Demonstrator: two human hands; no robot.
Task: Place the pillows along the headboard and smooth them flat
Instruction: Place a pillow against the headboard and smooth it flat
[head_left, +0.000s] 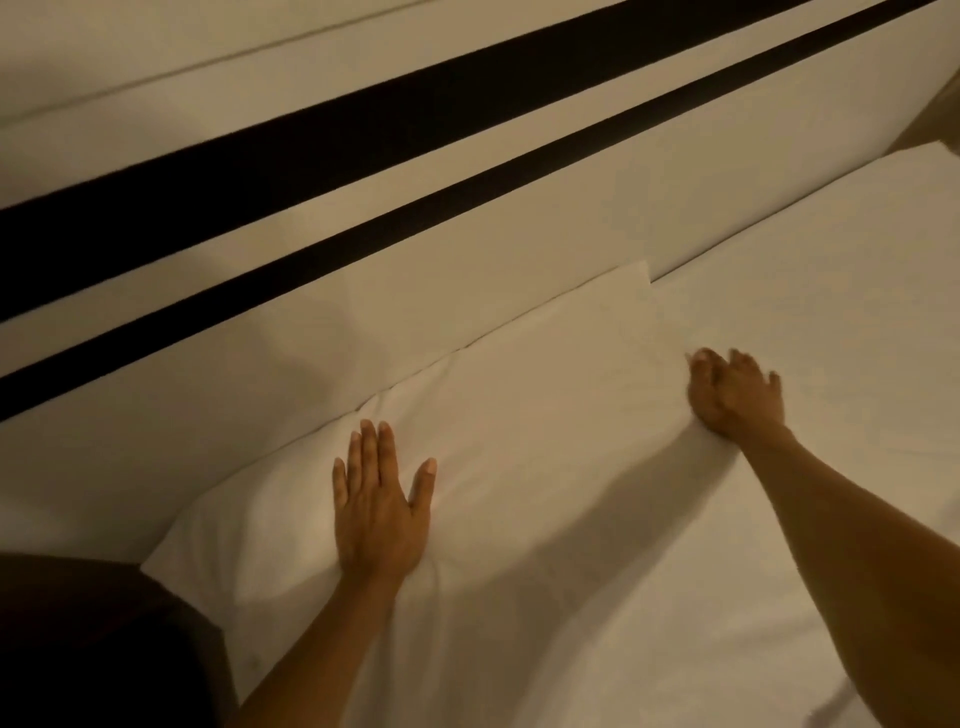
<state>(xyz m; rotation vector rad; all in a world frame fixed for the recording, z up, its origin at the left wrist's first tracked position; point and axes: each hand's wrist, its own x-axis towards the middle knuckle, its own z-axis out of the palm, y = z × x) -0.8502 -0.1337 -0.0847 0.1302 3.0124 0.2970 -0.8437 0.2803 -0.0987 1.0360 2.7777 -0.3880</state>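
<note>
A white pillow (540, 415) lies flat on the bed with its long edge against the pale headboard (415, 291), which carries two dark horizontal stripes. My left hand (382, 504) rests palm down on the pillow's near-left part, fingers spread and pointing toward the headboard. My right hand (735, 397) presses on the pillow's right end, fingers loosely curled and slightly blurred; it holds nothing. The pillow's far right corner flap stands up against the headboard.
White bed sheet (810, 322) stretches to the right of the pillow along the headboard. A second white pillow or mattress edge (924, 171) shows at the far right. A dark object (93, 644) fills the lower left corner.
</note>
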